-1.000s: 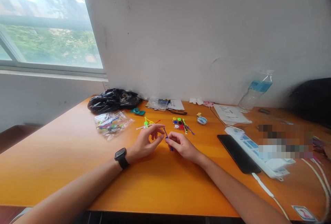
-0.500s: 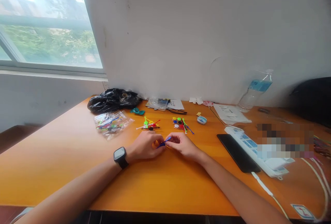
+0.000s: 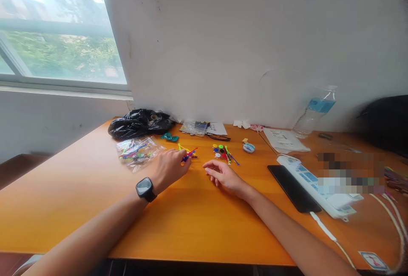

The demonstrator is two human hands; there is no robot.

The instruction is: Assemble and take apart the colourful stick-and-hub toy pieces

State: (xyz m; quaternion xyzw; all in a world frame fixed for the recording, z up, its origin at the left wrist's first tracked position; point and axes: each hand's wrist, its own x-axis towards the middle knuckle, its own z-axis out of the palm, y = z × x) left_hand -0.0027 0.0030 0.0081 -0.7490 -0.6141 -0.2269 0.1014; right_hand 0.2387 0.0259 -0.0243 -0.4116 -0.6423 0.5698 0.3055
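Blue, slender stick juts from the curled left hand.

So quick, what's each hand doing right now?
Left hand: closed on a blue plastic piece.
Right hand: loosely open, holding nothing that shows.

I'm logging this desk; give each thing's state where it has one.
Left hand: curled at blue plastic stick; grip unclear
Right hand: loosely curled, nothing visibly held
Black smartwatch: strapped on
Black rectangular smartphone: lying flat, screen dark
Clear plastic bottle with blue label: standing
Black plastic bag: crumpled
Clear plastic bag: holding coloured pieces
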